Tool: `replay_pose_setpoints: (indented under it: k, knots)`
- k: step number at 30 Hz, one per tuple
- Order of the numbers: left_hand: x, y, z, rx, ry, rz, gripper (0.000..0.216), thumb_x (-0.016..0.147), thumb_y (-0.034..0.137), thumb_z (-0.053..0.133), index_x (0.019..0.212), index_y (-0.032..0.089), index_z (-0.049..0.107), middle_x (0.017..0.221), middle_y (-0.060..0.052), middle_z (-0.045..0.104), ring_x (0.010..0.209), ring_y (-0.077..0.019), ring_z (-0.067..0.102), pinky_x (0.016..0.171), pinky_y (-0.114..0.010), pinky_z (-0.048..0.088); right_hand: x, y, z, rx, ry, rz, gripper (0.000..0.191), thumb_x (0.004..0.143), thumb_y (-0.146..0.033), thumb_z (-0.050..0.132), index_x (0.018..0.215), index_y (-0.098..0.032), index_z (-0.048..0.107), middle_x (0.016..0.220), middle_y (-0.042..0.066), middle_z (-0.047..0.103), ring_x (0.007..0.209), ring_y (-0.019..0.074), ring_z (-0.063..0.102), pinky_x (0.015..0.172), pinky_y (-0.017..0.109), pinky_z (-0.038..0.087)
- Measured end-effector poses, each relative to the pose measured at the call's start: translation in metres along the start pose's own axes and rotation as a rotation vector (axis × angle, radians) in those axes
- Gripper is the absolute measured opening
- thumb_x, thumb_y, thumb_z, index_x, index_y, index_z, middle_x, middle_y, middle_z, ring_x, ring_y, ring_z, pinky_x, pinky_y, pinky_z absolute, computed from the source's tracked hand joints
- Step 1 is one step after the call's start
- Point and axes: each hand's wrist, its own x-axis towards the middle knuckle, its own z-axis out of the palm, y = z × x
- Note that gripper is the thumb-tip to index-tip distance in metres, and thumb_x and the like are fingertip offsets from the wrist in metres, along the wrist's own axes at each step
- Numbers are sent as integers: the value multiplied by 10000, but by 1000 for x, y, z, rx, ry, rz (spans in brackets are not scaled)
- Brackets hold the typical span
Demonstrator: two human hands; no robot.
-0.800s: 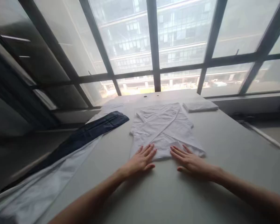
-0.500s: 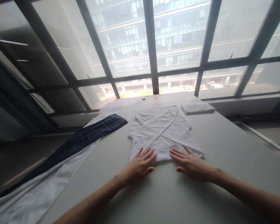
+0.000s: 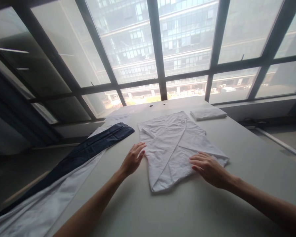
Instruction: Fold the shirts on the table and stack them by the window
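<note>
A white T-shirt (image 3: pixel 174 144), partly folded with its sides turned in, lies on the pale table (image 3: pixel 187 210). My left hand (image 3: pixel 132 160) rests at the shirt's left edge, fingers stretched out and touching the cloth. Flat on the shirt's lower right part lies my right hand (image 3: pixel 207 168), fingers spread toward the left. Neither hand grips anything.
A dark blue garment (image 3: pixel 88 148) stretches along the table's left edge, with a long white cloth (image 3: pixel 39 210) beside it. A small folded white cloth (image 3: pixel 207 114) sits at the far right. Large windows (image 3: pixel 162 49) stand behind the table.
The shirt has turned and slid toward me, its near corner now pointing down. My left hand moved to the shirt's left edge; my right hand shifted onto its right part.
</note>
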Motion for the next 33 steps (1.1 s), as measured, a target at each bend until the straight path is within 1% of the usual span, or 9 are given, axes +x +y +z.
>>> replay_pose_setpoints:
  k: [3,6,11,15,18,21,25,27,33]
  knots:
    - [26,-39,1,12,52,-49,454,1051,453,390,1272,163,661,1338,-139,664,1311,-270,574,1161,-475,422,3,-12,10,-13,-11,13,313,1064,-371,430,1129,-223,699,1190,112,685,1084,262,599,961,446,482]
    - [66,-78,5,37,63,-135,554,1040,494,305,1267,140,666,1312,-150,682,1283,-276,599,1156,-445,424,6,-24,16,-69,-53,14,268,1045,-371,482,1130,-215,683,1201,119,657,1088,278,573,952,460,473]
    - [135,-123,24,40,-111,-299,644,1042,511,223,1386,118,601,1476,-131,588,1409,-242,504,1193,-367,360,6,-27,17,-137,-85,11,274,1042,-402,493,1144,-217,667,1217,113,650,1112,290,555,999,504,431]
    - [163,-145,41,71,-143,-424,633,1032,493,228,1325,121,647,1387,-159,653,1348,-284,568,1122,-396,432,4,-23,20,-153,-86,19,269,1036,-388,503,1172,-215,657,1253,118,642,1155,296,539,1019,506,424]
    - [163,-154,52,128,-127,-534,631,1040,441,192,1263,96,671,1291,-223,693,1261,-342,630,1040,-449,482,3,-21,22,-157,-83,16,257,1032,-384,507,1148,-211,658,1261,124,644,1162,295,540,1025,502,429]
    - [151,-155,58,180,-99,-549,583,1050,402,204,1204,112,685,1236,-226,715,1200,-339,662,1014,-456,485,0,-16,19,-163,-76,11,228,1032,-335,494,1136,-220,661,1261,118,653,1163,294,550,1047,523,423]
    - [129,-149,52,246,-56,-442,470,1045,421,314,1178,158,680,1275,-180,704,1241,-299,626,1088,-452,412,-8,-3,9,-168,-61,0,222,1021,-274,484,1123,-232,677,1257,104,668,1154,298,577,1106,591,379]
    - [118,-145,44,275,-48,-383,433,1038,412,344,1126,179,698,1244,-163,718,1188,-280,652,1068,-424,422,-15,8,3,-174,-45,-14,228,1005,-245,495,1135,-243,682,1251,94,680,1153,296,596,1146,620,333]
    - [80,-128,18,353,-4,-228,450,994,382,348,981,178,750,891,-129,773,918,-284,710,939,-404,470,-42,54,-23,-170,-42,-66,293,938,-151,509,1118,-271,705,1240,61,716,1172,272,622,1206,632,242]
